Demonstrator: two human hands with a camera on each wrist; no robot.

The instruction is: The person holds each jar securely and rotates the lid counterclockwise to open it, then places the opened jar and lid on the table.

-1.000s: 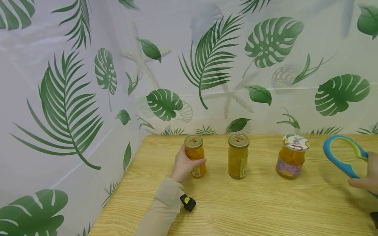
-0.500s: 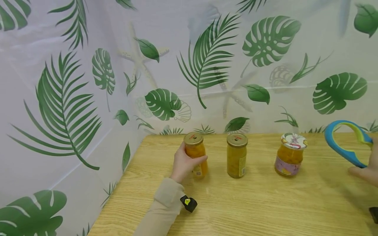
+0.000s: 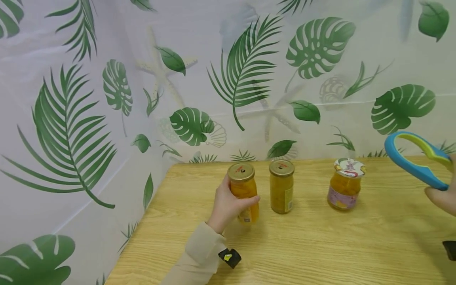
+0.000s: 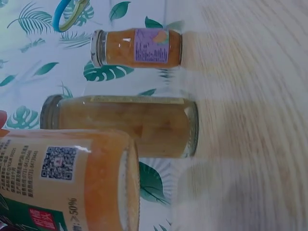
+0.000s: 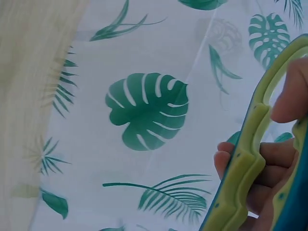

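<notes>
My left hand (image 3: 228, 208) grips a glass jar of orange fruit (image 3: 244, 188) with a gold lid, thumb across its front. In the left wrist view this jar's base (image 4: 127, 187) is raised off the tabletop, and its label shows a QR code. Close on its right stands a similar gold-lidded jar with yellowish contents (image 3: 281, 190). At the right edge of the head view, my right hand (image 3: 445, 200) holds a blue and lime-green looped jar opener (image 3: 409, 164) in the air. In the right wrist view, fingers (image 5: 274, 173) curl around its notched, lime-lined handle (image 5: 238, 173).
A squat jar (image 3: 343, 190) with a patterned white lid and purple label stands farther right on the wooden table (image 3: 303, 249). A white leaf-printed sheet (image 3: 199, 87) hangs behind and along the left side. A black strap piece (image 3: 229, 258) is at my left wrist.
My left hand has lifted the orange-fruit jar and brought it nearer and to the right, toward the yellowish jar. My right hand has raised the jar opener. The head view has shifted slightly.
</notes>
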